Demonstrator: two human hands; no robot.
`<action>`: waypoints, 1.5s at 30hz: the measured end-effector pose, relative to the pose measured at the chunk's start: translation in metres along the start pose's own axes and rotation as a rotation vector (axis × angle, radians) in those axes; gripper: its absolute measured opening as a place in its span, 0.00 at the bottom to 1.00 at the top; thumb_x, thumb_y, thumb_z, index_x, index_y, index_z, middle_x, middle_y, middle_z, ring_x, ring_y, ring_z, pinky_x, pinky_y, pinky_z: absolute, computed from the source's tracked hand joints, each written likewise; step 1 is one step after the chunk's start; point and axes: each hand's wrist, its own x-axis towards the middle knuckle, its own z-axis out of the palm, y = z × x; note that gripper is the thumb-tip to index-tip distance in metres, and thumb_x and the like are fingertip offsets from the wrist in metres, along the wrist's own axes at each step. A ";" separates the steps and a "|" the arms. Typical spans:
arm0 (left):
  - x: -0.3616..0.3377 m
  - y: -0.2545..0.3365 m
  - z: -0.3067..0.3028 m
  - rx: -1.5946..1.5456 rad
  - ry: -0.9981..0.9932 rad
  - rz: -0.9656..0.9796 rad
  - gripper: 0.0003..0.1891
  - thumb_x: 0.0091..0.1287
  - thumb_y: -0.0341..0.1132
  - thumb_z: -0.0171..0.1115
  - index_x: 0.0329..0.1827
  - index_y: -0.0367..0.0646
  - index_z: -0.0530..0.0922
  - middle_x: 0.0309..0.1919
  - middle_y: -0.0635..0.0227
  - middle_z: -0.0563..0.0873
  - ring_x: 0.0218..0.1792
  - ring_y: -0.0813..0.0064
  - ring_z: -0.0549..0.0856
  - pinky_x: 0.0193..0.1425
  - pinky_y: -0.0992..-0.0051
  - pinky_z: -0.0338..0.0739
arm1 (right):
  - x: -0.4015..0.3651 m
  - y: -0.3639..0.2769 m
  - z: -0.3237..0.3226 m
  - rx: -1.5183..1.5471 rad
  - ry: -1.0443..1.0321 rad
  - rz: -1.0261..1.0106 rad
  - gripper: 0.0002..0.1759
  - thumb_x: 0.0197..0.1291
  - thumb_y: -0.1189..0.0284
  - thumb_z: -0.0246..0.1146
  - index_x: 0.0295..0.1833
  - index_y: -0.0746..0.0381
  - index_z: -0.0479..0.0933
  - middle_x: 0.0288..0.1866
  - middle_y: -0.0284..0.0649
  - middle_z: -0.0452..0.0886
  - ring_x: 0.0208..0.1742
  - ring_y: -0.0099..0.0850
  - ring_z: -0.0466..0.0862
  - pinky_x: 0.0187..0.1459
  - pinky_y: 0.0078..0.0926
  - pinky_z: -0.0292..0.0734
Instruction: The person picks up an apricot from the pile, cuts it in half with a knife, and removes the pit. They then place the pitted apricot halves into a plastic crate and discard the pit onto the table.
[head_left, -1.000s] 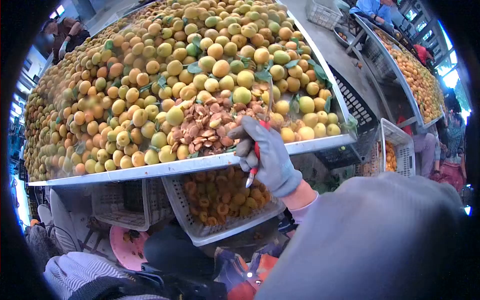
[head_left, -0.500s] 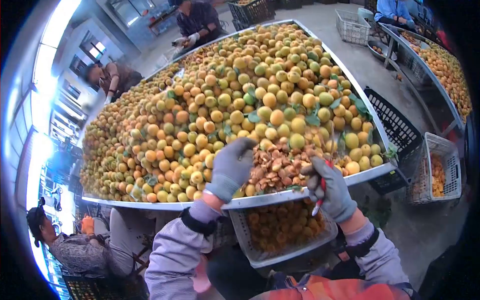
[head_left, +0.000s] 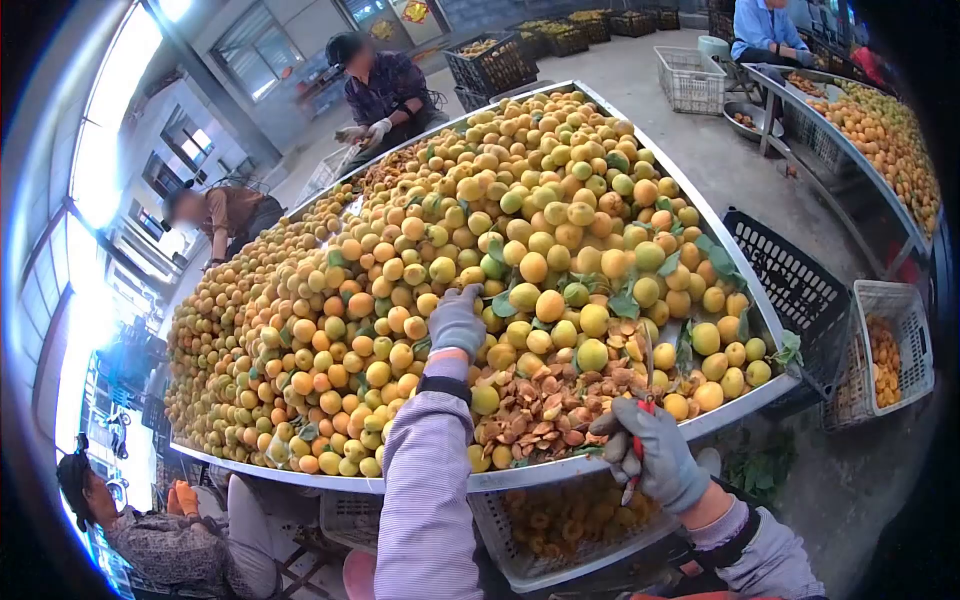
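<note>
My left hand (head_left: 457, 322), in a grey glove, is stretched out onto the heap of yellow-orange apricots (head_left: 350, 255), its fingertips at the fruit and nothing visibly held. Near the front edge, my gloved right hand (head_left: 660, 455) is closed round a red-handled tool (head_left: 644, 407); a thin metal blade seems to point up from it, but the grip hides most of the tool. Between my hands lies a pile of brown apricot pits and shells (head_left: 545, 410). Below the edge, a crate (head_left: 495, 530) holds opened apricot pieces (head_left: 580, 525).
A raised metal rim (head_left: 690, 428) borders the table. Black (head_left: 785, 265) and white crates (head_left: 895, 300) stand at its right side. Two people (head_left: 385, 95) work across the far left side, and another person (head_left: 165, 540) sits at lower left. Another fruit-covered table (head_left: 880, 130) stands at right.
My left hand has moved forward from beside the pit pile onto the whole apricots. My right hand still holds the red-handled tool near the edge. The view has tilted up.
</note>
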 end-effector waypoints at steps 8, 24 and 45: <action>-0.034 -0.037 0.013 -1.056 0.286 0.273 0.28 0.56 0.21 0.61 0.62 0.38 0.64 0.54 0.61 0.74 0.53 0.71 0.76 0.56 0.75 0.71 | -0.005 0.002 0.009 -0.252 -0.219 -0.036 0.24 0.64 0.52 0.53 0.45 0.65 0.75 0.21 0.38 0.78 0.14 0.20 0.71 0.16 0.15 0.65; -0.259 0.017 -0.008 -2.000 -0.227 0.254 0.37 0.56 0.30 0.66 0.68 0.39 0.57 0.57 0.61 0.73 0.52 0.70 0.77 0.60 0.70 0.70 | -0.017 0.001 0.023 -0.316 -0.360 0.072 0.23 0.64 0.53 0.51 0.39 0.62 0.78 0.18 0.33 0.76 0.11 0.17 0.69 0.12 0.13 0.62; -0.267 0.019 0.007 -1.843 -0.408 0.245 0.31 0.55 0.28 0.64 0.62 0.33 0.64 0.56 0.63 0.74 0.57 0.73 0.73 0.63 0.73 0.65 | -0.022 0.004 0.013 -0.556 -0.625 0.324 0.29 0.64 0.48 0.50 0.31 0.64 0.77 0.17 0.35 0.76 0.11 0.19 0.72 0.11 0.13 0.63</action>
